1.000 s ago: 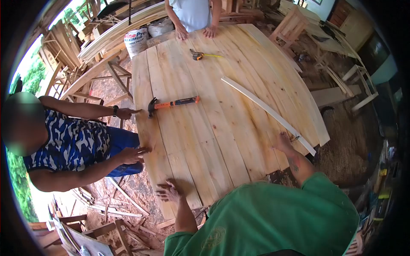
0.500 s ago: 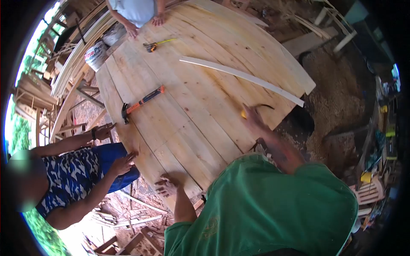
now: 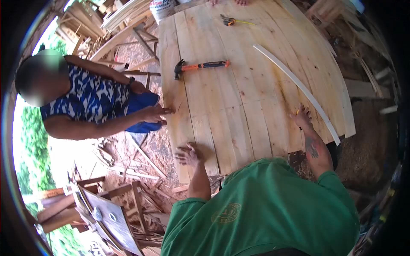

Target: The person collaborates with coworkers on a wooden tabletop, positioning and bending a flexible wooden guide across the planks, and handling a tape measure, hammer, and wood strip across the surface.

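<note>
My left hand (image 3: 188, 155) rests on the near left corner of a wide panel of pale wooden boards (image 3: 220, 121), fingers spread. Toward the right side of the panel, my right hand (image 3: 303, 117) is closed around a small yellow item (image 3: 297, 112), mostly hidden by the fingers. A long thin white strip (image 3: 294, 79) lies just beyond that hand. A claw hammer (image 3: 200, 65) with an orange and black handle lies on the left boards. Farther back sits a tape measure (image 3: 227, 20) with some yellow blade out.
At the left edge stands a person in a blue patterned top (image 3: 96, 91), one hand at the boards. Another person's hands (image 3: 240, 2) touch the far edge. Wood scraps (image 3: 141, 149) litter the floor, and a wooden frame (image 3: 113, 213) stands lower left.
The view has turned, shifting the panel rightward. My right hand is now closer to the white strip. The person at left has drawn one hand back from the panel's edge.
</note>
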{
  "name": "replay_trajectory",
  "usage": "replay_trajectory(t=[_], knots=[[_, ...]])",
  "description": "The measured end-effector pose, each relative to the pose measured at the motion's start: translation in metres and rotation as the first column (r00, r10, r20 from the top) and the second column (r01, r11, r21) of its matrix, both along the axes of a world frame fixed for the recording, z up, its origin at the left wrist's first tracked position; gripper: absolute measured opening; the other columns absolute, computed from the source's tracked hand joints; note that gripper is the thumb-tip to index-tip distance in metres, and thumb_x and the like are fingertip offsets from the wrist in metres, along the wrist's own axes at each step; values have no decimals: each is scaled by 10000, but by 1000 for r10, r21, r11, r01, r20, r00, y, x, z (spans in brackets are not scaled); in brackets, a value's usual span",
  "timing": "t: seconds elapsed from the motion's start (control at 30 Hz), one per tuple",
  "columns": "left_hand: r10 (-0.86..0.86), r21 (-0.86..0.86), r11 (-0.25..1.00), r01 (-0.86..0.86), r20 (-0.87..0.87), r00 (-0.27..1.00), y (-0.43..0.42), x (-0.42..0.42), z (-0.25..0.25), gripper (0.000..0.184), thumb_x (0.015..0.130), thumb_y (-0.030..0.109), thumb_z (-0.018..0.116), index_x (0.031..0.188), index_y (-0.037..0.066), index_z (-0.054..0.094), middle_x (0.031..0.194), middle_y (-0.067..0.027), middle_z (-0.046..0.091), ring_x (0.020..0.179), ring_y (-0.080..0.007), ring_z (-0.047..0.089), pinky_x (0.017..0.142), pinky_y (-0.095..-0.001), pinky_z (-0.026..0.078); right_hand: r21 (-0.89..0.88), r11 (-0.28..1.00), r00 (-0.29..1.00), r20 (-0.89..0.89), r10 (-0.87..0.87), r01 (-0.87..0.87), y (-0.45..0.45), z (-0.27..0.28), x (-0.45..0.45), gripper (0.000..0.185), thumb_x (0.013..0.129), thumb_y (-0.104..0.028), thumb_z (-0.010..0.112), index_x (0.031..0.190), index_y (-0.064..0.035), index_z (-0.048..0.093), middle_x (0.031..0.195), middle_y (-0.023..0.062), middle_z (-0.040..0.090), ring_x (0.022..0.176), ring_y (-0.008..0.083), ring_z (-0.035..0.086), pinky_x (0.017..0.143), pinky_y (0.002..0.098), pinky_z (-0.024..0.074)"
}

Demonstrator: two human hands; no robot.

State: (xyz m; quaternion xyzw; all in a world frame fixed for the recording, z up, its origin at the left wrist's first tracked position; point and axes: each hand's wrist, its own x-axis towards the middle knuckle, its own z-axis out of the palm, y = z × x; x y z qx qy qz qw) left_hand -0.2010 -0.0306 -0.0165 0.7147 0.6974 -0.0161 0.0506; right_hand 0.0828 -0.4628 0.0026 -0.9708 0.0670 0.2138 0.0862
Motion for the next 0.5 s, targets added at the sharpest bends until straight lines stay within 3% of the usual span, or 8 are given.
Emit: replay_trajectory(t=[0.07, 0.33, 0.5], knots=[[-31, 27, 999, 29, 81, 996, -1, 2, 6, 698, 930, 565, 268, 1483, 155, 153, 1515, -217, 129, 1395, -394, 119, 1110, -547, 111, -53, 998, 999, -26, 43, -44, -3, -6, 13, 938, 788, -429, 671, 1444, -114, 80, 1384, 265, 214, 1281, 456, 239, 956, 654, 287], [-29, 77, 997, 25, 50, 998, 3, -1, -6, 701, 924, 567, 282, 1471, 138, 199, 1510, -221, 146, 1384, -390, 150, 1107, -541, 123, -29, 995, 994, 59, 97, -96, -11, -18, 9, 927, 773, -395, 706, 1408, -88, 104, 1310, 263, 236, 1194, 440, 280, 914, 638, 324], [-20, 76, 997, 14, 76, 997, 4, -1, -12, 708, 916, 584, 293, 1470, 152, 205, 1515, -206, 142, 1396, -377, 130, 1108, -543, 120, -3, 999, 999, -21, 45, -46, -14, -13, 15, 937, 754, -412, 721, 1396, -103, 112, 1303, 254, 247, 1191, 429, 276, 913, 623, 324]])
